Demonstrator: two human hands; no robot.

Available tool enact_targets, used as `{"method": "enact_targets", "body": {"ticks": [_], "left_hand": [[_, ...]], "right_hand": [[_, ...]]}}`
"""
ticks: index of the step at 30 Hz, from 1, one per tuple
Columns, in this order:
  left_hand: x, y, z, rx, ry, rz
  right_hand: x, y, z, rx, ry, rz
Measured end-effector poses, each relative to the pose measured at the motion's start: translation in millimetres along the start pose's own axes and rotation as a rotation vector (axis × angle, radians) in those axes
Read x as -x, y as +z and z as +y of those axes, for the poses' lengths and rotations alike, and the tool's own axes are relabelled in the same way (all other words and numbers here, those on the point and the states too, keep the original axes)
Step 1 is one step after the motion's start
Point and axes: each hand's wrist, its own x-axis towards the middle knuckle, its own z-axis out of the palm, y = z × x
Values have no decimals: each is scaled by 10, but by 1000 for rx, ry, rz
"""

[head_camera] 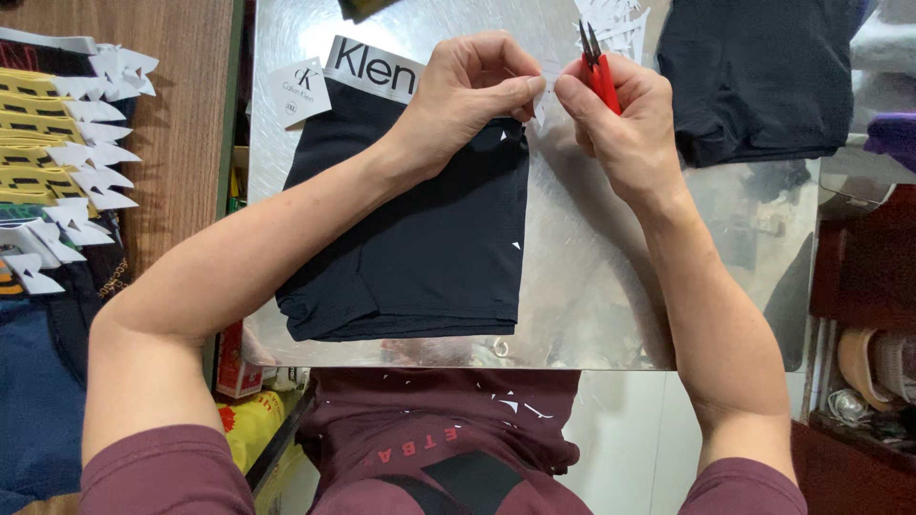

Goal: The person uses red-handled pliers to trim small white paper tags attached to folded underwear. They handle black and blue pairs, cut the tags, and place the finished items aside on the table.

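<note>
Metal table (611,286), white tag (299,92) top-left

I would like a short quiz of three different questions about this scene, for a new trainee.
1. True or false: the right hand holds red thread snips.
2. What does the left hand pinch? A) a small white tag piece B) a pen C) a coin
3. Fill in: the folded black garment lies on a shiny ____ table.

Key: 1 true; 2 A, the small white tag piece; 3 metal.
</note>
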Motion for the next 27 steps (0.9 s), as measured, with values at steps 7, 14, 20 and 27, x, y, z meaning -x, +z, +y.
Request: {"method": "enact_targets", "body": {"ticks": [7,14,20,27], "left_hand": [[251,66,-191,-34,18,-13],[305,39,-247,24,-63,57],[426,29,-629,102,-8,133],[717,173,-1419,251,18,165]], "right_hand": [[255,60,240,96,-87,-36],[228,-16,443,-88,-11,-37],[269,-228,675,831,-387,246],[817,-137,1141,341,-216,-447]]}}
